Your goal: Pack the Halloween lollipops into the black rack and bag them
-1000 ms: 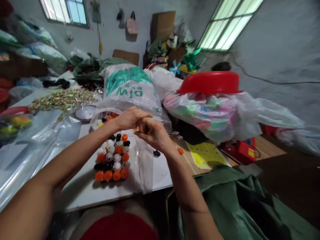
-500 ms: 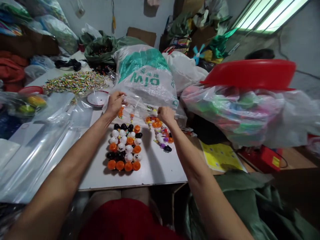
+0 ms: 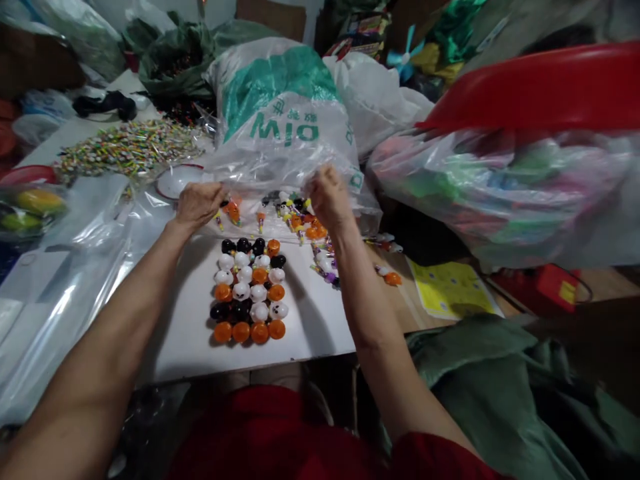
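Observation:
Both of my hands are at the near edge of a big translucent plastic bag [image 3: 280, 163] with green print. My left hand [image 3: 199, 205] is closed on the bag's left side. On the right, my right hand [image 3: 329, 193] grips the bag's edge, its fingers curled and slightly blurred. Small orange, black and white pieces [image 3: 315, 230] with beaded stems lie in and before the bag's mouth, between the hands. Nearer me, rows of round orange, white and black pieces [image 3: 259, 293] form a block on the white table [image 3: 190, 333].
At the left are a heap of small colourful sticks [image 3: 130, 147], a white bowl [image 3: 179, 179] and clear plastic sheets [image 3: 100, 293]. A red basin [image 3: 540, 90] rests over a bag of colourful items [image 3: 500, 193] at the right, behind a yellow sheet [image 3: 453, 290].
My hands have moved apart, the left one leftward and the right one upward, with the bag's edge held. Orange and white pieces now show right of my right forearm. The view has tilted down.

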The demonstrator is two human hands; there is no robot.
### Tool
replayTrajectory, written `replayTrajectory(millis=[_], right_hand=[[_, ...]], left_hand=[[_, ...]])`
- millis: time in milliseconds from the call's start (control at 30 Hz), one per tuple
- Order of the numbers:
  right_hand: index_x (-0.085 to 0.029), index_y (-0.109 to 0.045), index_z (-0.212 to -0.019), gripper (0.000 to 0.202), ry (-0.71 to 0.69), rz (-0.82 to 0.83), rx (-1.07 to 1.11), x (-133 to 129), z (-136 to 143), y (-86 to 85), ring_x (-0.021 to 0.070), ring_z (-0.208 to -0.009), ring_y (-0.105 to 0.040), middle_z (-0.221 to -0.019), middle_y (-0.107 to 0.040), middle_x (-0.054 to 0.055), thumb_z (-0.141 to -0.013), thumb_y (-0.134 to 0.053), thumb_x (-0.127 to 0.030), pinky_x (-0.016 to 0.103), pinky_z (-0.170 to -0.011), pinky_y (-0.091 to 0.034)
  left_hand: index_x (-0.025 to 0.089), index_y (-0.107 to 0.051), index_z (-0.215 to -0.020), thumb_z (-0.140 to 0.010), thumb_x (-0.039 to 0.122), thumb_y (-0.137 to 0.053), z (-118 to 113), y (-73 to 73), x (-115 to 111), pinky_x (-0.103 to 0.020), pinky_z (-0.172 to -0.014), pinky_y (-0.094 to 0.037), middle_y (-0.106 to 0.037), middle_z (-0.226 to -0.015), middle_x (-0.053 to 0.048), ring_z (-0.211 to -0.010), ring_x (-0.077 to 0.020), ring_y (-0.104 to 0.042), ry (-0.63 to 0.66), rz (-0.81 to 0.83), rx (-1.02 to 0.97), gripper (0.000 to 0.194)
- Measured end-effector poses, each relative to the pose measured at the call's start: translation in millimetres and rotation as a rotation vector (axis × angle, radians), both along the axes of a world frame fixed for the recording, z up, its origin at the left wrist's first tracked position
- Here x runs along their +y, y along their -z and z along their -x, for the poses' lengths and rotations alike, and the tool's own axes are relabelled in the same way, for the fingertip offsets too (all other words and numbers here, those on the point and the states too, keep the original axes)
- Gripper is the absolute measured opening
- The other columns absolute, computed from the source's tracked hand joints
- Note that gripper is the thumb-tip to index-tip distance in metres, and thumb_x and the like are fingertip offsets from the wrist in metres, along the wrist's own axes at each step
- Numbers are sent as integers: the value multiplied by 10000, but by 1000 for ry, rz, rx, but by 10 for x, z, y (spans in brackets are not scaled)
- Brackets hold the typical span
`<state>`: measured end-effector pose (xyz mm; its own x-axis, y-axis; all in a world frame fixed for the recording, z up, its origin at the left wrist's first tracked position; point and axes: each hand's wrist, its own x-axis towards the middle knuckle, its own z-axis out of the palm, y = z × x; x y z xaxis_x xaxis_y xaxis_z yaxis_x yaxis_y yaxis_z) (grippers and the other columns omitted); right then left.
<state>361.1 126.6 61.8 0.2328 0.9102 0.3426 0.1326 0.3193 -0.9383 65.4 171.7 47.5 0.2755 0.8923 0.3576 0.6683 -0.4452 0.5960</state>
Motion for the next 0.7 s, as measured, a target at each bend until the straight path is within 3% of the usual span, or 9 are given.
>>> replayTrajectory(millis=[133,233,367,500,600,700], right_hand=[[-209,-488,-633,464,-147,289,-55,-330,181,706,79,-527,-424,-532,-472,-75,-721,-726,-599,220,-547,-359],[-216,-484,-643,488,-127,381,64,-589,228,1076,86,-514,-436,-536,-483,-80,-664,-723,-641,231,-546,-371],[-212,-576,-749,334,-61,287,98,-1086,296,1161,133,-657,-565,-683,-606,-25,-743,-701,-521,274,-684,-456],[-231,-642,-800,126,-55,243,-46,-1647,460,1271,197,-836,-611,-860,-673,37,-797,-648,-357,337,-819,-479],[-254,-643,-835,73,-55,299,-133,-1906,614,1490,209,-815,-592,-865,-668,36,-801,-619,-314,349,-806,-479],[-242,-611,-916,161,-64,420,-168,-1915,726,1655,180,-698,-541,-789,-633,2,-775,-629,-317,316,-695,-466]], left_hand=[[212,-539,-599,-813,277,-529,-27,529,-112,-279,-710,-378,-508,-526,-4,-715,-210,-574,-72,290,-2,224],[213,-583,-669,-841,318,-459,61,754,-383,-276,-630,-374,-532,-519,4,-615,-195,-546,-129,329,-75,237],[217,-577,-751,-892,410,-451,225,791,-951,-275,-719,-455,-628,-676,-8,-700,-179,-598,-211,222,-269,270],[233,-628,-887,-867,400,-529,390,921,-1624,-350,-967,-468,-701,-1036,-74,-1046,-230,-638,-241,158,-240,195],[246,-629,-963,-832,384,-553,538,1062,-1944,-382,-971,-482,-701,-1045,-76,-1052,-254,-644,-185,289,-187,205],[239,-603,-1027,-763,339,-588,619,1128,-1937,-388,-843,-507,-696,-911,-51,-860,-259,-650,-85,520,-38,283]])
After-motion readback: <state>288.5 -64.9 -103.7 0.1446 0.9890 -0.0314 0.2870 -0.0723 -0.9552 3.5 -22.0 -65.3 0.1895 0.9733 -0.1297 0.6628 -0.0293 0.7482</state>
